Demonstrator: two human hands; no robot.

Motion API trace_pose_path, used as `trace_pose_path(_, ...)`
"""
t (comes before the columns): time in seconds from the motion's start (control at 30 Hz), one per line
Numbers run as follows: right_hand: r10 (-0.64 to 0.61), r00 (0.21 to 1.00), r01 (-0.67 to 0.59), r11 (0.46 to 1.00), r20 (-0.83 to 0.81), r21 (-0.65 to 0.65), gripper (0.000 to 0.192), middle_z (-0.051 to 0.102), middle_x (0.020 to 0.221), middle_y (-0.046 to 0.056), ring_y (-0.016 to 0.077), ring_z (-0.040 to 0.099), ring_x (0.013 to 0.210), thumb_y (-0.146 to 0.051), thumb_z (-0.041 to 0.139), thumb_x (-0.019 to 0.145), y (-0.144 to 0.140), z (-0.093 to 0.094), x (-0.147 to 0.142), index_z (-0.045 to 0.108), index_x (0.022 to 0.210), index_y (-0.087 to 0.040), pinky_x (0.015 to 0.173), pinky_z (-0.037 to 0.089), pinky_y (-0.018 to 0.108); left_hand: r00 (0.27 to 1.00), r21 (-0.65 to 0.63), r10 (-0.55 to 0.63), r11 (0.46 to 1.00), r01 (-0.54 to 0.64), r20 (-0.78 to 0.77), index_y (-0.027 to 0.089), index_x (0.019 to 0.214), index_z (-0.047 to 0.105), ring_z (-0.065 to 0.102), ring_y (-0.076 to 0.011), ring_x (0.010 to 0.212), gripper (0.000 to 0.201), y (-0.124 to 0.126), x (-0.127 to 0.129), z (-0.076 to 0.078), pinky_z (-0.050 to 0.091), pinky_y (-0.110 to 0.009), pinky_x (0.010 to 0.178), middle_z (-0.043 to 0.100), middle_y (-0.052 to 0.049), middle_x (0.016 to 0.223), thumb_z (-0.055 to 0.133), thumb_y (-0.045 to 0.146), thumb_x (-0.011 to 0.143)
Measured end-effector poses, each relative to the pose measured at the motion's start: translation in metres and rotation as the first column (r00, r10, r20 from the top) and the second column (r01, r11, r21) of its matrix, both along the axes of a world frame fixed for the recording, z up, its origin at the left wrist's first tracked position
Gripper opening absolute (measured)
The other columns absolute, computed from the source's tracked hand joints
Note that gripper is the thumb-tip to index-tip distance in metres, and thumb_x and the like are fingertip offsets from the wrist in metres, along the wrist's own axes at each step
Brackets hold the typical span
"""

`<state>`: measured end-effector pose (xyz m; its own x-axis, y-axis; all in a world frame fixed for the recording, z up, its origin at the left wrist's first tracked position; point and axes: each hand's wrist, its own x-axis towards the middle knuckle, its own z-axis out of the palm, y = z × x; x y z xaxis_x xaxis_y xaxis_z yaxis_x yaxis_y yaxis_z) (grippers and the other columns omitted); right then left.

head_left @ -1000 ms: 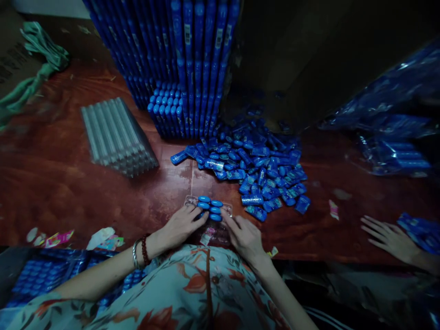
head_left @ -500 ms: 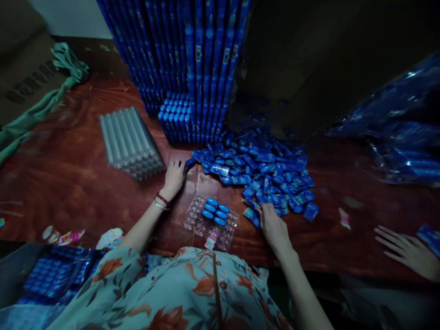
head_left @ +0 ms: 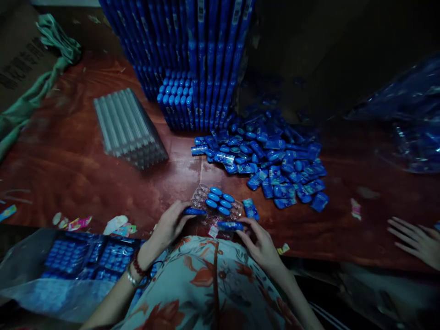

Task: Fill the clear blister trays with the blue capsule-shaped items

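Close to my body lies a clear plastic blister tray (head_left: 201, 195) with several oval cavities. Blue oval pieces (head_left: 213, 197) sit together in its middle. My left hand (head_left: 172, 222) pinches a small blue packet (head_left: 194, 211) over the tray's left side. Another blue packet (head_left: 230, 226) is held between the fingertips of my right hand (head_left: 258, 240), above the tray's near right part. A loose blue packet (head_left: 250, 209) rests just right of the tray. Beyond it spreads a heap of blue packets (head_left: 275, 160).
Stacked clear trays (head_left: 120, 119) stand at left. Tall stacks of filled blue trays (head_left: 206, 91) rise at the back. A co-worker's hand (head_left: 412, 238) lies on the red table (head_left: 330, 233) at right. Bagged blue trays (head_left: 68, 256) sit below the front edge.
Both hands have come back from the heap to the tray, each bringing a blue packet. The view has shifted slightly.
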<state>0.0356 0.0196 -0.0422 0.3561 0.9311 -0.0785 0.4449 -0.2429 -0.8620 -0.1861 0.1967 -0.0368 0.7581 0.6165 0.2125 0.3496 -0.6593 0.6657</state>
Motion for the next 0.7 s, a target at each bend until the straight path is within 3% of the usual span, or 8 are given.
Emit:
trace_pose_path(0.07,0.024,0.972,-0.054,0.991,0.234,0.122,0.024,0.062,0.096,0.007,0.0158,0.062,0.081,-0.024,0.047,0.091,0.007,-0.003,-0.006,0.055,0.113,-0.019,0.075,0.054,0.029,0.999,0.066,-0.020,0.998,0.018,0.029,0.017,0.109,0.053,0.058,-0.0146,0.082,0.020,-0.001,0.012,-0.009,0.052,-0.026,0.073,0.060,-0.005,0.089,0.046,0.025,0.092)
trace_pose_path(0.13,0.068,0.892,-0.159,0.972,0.447,0.170,0.031,0.060,0.103,0.010,0.0179,0.060,0.093,-0.015,0.042,0.091,0.012,-0.006,-0.009,0.051,0.121,-0.018,0.083,0.052,0.032,0.997,0.164,-0.081,0.983,0.081,-0.004,0.017,0.109,0.055,0.057,-0.0144,0.081,0.021,0.001,0.020,-0.016,0.051,-0.026,0.071,0.060,-0.007,0.090,0.040,0.021,0.094)
trace_pose_path(0.27,0.162,0.643,-0.313,0.948,0.748,0.064,0.042,0.060,0.094,0.010,0.0179,0.059,0.086,0.000,0.031,0.086,0.018,-0.003,-0.011,0.051,0.120,-0.014,0.074,0.052,0.030,0.969,0.329,-0.228,0.912,0.245,-0.090,0.014,0.112,0.054,0.054,-0.0154,0.079,0.026,-0.001,0.026,-0.018,0.050,-0.026,0.067,0.059,-0.009,0.092,0.034,0.018,0.095)
trace_pose_path(0.33,0.206,0.545,-0.347,0.938,0.813,-0.005,0.038,0.059,0.089,0.011,0.0186,0.058,0.080,0.000,0.033,0.084,0.025,0.005,-0.014,0.054,0.115,-0.012,0.069,0.051,0.030,0.949,0.365,-0.274,0.877,0.313,-0.157,0.012,0.111,0.054,0.054,-0.0177,0.084,0.026,-0.006,0.029,-0.014,0.050,-0.029,0.070,0.059,-0.011,0.094,0.034,0.016,0.094)
trace_pose_path(0.43,0.302,0.466,-0.373,0.919,0.832,-0.125,0.028,0.058,0.083,0.008,0.0192,0.056,0.076,-0.004,0.041,0.084,0.040,0.017,-0.023,0.055,0.106,-0.013,0.068,0.049,0.031,0.914,0.393,-0.303,0.831,0.392,-0.272,0.012,0.107,0.055,0.053,-0.0197,0.085,0.025,-0.014,0.036,-0.008,0.050,-0.033,0.073,0.058,-0.012,0.095,0.034,0.013,0.092)
trace_pose_path(0.6,0.359,0.426,-0.312,0.920,0.831,-0.237,0.027,0.059,0.091,0.009,0.0215,0.056,0.085,-0.007,0.040,0.085,0.051,0.024,-0.034,0.054,0.108,-0.014,0.075,0.048,0.034,0.897,0.448,-0.328,0.782,0.434,-0.296,0.009,0.116,0.051,0.054,-0.0211,0.091,0.031,-0.014,0.040,-0.013,0.051,-0.034,0.079,0.059,-0.014,0.099,0.035,0.010,0.091)
trace_pose_path(0.7,0.349,0.447,-0.329,0.920,0.824,-0.211,0.033,0.061,0.095,0.010,0.0217,0.058,0.091,-0.007,0.037,0.086,0.048,0.020,-0.038,0.053,0.114,-0.013,0.082,0.047,0.035,0.919,0.450,-0.330,0.801,0.394,-0.217,0.010,0.128,0.045,0.055,-0.0207,0.097,0.037,-0.011,0.033,-0.022,0.051,-0.033,0.080,0.057,-0.016,0.110,0.034,0.011,0.092)
